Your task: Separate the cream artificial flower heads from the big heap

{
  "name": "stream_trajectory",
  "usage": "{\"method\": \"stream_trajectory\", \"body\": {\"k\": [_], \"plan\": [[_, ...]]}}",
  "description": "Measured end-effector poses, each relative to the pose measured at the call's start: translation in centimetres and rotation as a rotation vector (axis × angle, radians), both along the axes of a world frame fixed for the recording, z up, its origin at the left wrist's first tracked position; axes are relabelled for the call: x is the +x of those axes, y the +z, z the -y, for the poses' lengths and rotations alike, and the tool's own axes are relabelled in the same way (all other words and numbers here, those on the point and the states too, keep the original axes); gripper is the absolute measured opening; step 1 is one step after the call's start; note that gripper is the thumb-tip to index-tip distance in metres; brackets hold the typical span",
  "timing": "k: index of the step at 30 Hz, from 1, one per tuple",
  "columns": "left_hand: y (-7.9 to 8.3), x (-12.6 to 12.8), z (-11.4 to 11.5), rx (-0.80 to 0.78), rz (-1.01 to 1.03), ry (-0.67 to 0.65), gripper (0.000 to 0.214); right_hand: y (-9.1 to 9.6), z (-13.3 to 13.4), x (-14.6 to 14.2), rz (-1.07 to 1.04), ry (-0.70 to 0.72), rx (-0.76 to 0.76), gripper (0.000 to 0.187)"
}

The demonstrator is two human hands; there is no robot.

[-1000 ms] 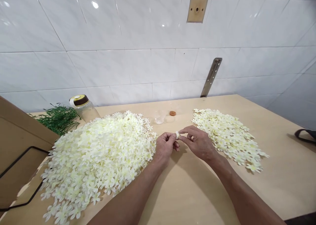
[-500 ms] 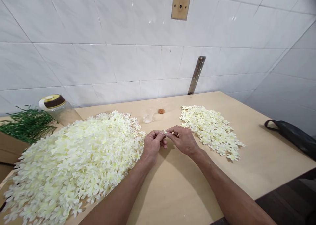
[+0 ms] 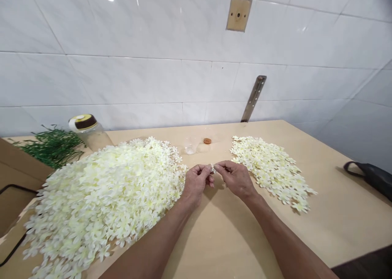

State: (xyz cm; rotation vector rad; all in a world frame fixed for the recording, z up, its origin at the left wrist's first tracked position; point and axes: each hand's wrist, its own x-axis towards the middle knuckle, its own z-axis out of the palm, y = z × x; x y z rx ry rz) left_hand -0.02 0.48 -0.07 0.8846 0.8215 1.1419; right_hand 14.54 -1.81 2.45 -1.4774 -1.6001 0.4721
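my left hand (image 3: 196, 180) and right hand (image 3: 235, 177) pinched together on 1 small flower (image 3: 212, 168) | held clear of the counter (image 3: 220, 230) so the fingertips can work it | big pile (image 3: 104, 197) left of the flower, smaller pile (image 3: 269, 168) right of it, both within reach

Glossy tiled wall (image 3: 137, 79); matt wooden table (image 3: 232, 234); flowers (image 3: 101, 197) probably cloth.
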Motion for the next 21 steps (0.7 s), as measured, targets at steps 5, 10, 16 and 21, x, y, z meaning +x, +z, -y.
{"method": "stream_trajectory", "body": {"k": [5,10,16,21], "plan": [[0.21,-0.11,-0.01,-0.024,0.052,-0.028,0.036,-0.08,0.13,-0.2,-0.071,0.025,-0.11,0.037],[0.21,-0.18,0.07,-0.011,0.031,-0.04,0.032,-0.44,0.14,-0.23,-0.113,0.025,-0.16,0.042],[0.18,-0.07,0.3,0.03,-0.048,-0.013,0.027,-0.58,0.08,-0.4,-0.153,0.009,-0.206,0.044],[-0.07,0.34,0.31,0.042,-0.116,0.085,0.02,-0.62,-0.03,-0.1,-0.345,-0.003,-0.233,0.044]]}}
